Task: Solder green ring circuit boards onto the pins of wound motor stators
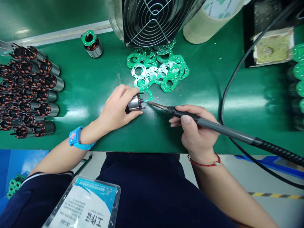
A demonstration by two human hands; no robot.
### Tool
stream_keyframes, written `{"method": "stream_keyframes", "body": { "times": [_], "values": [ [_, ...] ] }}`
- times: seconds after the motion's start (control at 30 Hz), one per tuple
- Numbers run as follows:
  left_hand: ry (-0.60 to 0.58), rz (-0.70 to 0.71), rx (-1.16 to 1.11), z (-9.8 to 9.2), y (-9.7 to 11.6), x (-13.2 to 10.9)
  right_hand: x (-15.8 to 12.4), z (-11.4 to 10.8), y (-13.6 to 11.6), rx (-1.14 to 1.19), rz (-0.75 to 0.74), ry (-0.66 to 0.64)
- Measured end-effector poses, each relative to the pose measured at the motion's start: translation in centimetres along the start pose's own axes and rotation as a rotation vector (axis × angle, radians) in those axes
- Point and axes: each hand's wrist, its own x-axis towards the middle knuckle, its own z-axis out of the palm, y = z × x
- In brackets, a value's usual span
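Note:
My left hand (118,106) is closed around a motor stator (135,104), a silver cylinder lying on its side with copper windings and dark pins facing right. In my right hand (199,126) is a soldering iron (213,126), gripped like a pen. Its tip points left and ends just beside the stator's pins; whether it touches them I cannot tell. One green ring-shaped circuit board (149,94) lies right behind the pins, partly hidden by the stator. Beyond it spreads a loose pile of similar green boards (169,83).
A black fan (155,22) stands behind the pile, with a tape roll (197,30) to its right. Many stators (48,80) are stacked at left; one stator topped with a board (92,44) stands apart. A sponge tray (273,47) and the iron's cable (224,95) are at right.

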Motion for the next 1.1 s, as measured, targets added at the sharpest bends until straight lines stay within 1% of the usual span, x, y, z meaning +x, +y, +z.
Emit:
{"method": "stream_keyframes", "body": {
  "times": [0.1, 0.43, 0.63, 0.77, 0.87, 0.97, 1.1],
  "values": [
    [0.007, -0.004, -0.001, 0.1, 0.1, 0.0, 0.0, 0.0, 0.0, -0.009, -0.004, 0.0],
    [-0.028, -0.05, 0.061, 0.3, 0.7, 0.1, -0.1, 0.0, 0.1, -0.065, -0.019, -0.015],
    [-0.038, -0.041, 0.084, 0.0, 1.1, 0.2, -0.3, -0.3, -0.2, -0.194, -0.153, -0.064],
    [-0.033, -0.012, 0.12, 0.1, 1.1, 0.2, -0.3, -0.2, -0.3, -0.163, -0.258, -0.04],
    [-0.016, 0.011, 0.146, 0.2, 1.1, 0.2, -0.1, 0.0, -0.6, -0.184, -0.289, -0.034],
    [-0.008, 0.024, 0.164, 0.2, 1.1, 0.2, 0.3, 0.1, -1.1, -0.269, -0.324, -0.058],
    [-0.008, 0.023, 0.157, 0.2, 1.2, 0.3, 0.7, 0.2, -1.6, -0.34, -0.402, -0.136]
  ]
}}
